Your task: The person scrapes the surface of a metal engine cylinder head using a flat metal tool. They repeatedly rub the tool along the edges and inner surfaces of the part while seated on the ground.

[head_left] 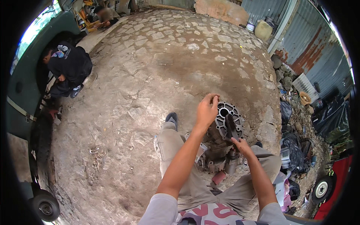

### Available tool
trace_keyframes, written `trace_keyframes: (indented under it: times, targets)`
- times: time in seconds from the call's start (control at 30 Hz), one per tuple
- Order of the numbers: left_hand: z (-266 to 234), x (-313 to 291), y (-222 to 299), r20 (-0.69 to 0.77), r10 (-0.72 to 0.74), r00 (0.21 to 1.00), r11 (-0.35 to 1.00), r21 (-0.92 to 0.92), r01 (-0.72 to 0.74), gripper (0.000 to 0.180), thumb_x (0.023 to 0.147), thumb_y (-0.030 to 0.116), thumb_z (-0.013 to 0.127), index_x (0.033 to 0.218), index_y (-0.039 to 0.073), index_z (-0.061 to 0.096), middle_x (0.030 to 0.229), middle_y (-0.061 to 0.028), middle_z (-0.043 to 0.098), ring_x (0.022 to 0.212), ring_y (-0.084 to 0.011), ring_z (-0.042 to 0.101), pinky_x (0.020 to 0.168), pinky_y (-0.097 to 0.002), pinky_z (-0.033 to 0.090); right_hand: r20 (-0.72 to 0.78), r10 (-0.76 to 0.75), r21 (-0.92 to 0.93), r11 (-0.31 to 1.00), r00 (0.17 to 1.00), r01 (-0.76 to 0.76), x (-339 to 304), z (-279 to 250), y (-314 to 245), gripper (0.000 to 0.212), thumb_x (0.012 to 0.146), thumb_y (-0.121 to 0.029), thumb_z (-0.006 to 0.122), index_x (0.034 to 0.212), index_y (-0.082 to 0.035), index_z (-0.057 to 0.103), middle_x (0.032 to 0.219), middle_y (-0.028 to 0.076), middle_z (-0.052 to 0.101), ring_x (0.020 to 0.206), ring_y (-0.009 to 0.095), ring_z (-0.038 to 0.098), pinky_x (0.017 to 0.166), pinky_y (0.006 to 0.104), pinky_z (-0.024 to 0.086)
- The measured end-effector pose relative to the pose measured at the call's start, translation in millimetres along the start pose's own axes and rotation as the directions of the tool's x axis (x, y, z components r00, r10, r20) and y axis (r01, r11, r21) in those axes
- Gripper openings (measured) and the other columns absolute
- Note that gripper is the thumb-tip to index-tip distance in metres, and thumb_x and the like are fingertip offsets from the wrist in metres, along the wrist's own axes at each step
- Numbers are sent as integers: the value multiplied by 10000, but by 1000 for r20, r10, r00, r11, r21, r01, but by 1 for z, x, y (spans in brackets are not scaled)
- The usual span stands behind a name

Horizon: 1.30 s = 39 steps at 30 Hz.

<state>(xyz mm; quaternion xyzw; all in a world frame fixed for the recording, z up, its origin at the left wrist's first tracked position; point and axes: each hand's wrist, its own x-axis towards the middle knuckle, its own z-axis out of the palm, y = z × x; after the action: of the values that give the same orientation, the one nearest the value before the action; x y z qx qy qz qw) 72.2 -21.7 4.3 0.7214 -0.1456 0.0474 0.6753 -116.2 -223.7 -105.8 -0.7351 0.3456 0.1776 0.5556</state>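
A grey metal gearbox housing (220, 125) stands on the ground between my legs, its round bolted flange facing up with a dark round opening in it. My right hand (243, 147) is closed round the near end of a dark, long brush (231, 126), which lies across the flange. At the flange's far left edge is my left hand (207, 110), its fingers stretched forward and slightly bent, with nothing visible in them. Whether its fingertips touch the rim cannot be told. Below the flange, a metal cylinder (231, 163) and a reddish piece (219, 177) sit near my right thigh.
Rough stone paving (142, 75) spreads ahead and left. A person in black (69, 67) crouches beside a dark green vehicle (22, 90); another person (107, 17) sits farther back. Black plastic bags (294, 150) and rubble line the right, before a corrugated metal wall (318, 48).
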Motion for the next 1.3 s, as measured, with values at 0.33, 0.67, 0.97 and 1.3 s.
trace_keyframes:
  times: [0.33, 0.67, 0.97, 1.3]
  targets:
    - [2, 2, -2, 54, 132, 990, 986, 95, -136, 168, 983, 107, 581, 1050, -3, 688, 928, -134, 735, 861, -202, 718, 790, -324, 545, 3, -231, -130, 965, 973, 229, 23, -19, 36, 498, 891, -345, 749, 1156, 50, 602, 903, 113, 701, 752, 167, 677, 686, 336, 543]
    - [-3, -2, -12, 136, -7, 991, 1000, 27, 3, 185, 1009, 109, 555, 1110, 1, 667, 960, -106, 731, 882, -168, 692, 808, -305, 535, -44, -140, 208, 967, 989, 146, 17, -21, -4, 342, 1037, -375, 533, 1081, -42, 593, 728, 40, 618, 565, 121, 576, 526, 276, 461]
    - [2, -1, -19, 156, -101, 982, 993, -50, 110, 224, 1033, 140, 540, 1194, 14, 632, 1002, -86, 715, 929, -152, 666, 840, -300, 523, -395, -718, -557, 683, 573, 472, 14, -18, -20, 526, 991, -241, 580, 1484, -110, 451, 1101, 215, 607, 1033, 411, 590, 894, 468, 477]
    - [2, -3, -24, 184, -92, 979, 996, 20, 90, 215, 1032, 131, 531, 1141, -5, 657, 998, -93, 718, 923, -155, 674, 845, -301, 527, -245, -470, -582, 771, 848, 259, 15, -4, 12, 642, 860, -237, 733, 1400, -30, 456, 1213, 262, 557, 1140, 444, 567, 946, 488, 477]
